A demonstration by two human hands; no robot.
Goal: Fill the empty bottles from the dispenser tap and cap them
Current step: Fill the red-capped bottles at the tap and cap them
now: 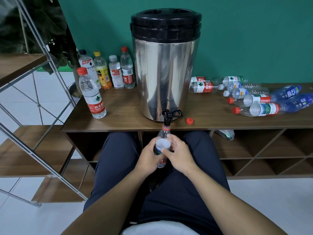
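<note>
Bottle being held below the tabletop edge, mouth raised to the black tap at the foot of the steel dispenser, neck just under the spout, whether touching or a little apart not clear. No stream visible; tap lever sticking out to the right, looking unpressed.

Risking, by judgement: mouth drifting off the spout once water starts, spilling onto the lap and floor beneath; thin plastic buckling under a tight squeeze and pushing water out; overfilling, since no hand is free for the lever; red cap, lying loose on the tabletop just right of the tap, getting knocked off the edge.

Left hand wrapping the labelled body from the left, fingers curled round it. Right hand clasping from the right, thumb lying across the front of the label. Both forearms reaching forward over the thighs, wrists close together.

Filled bottles standing capped at left, empties lying at right.
</note>
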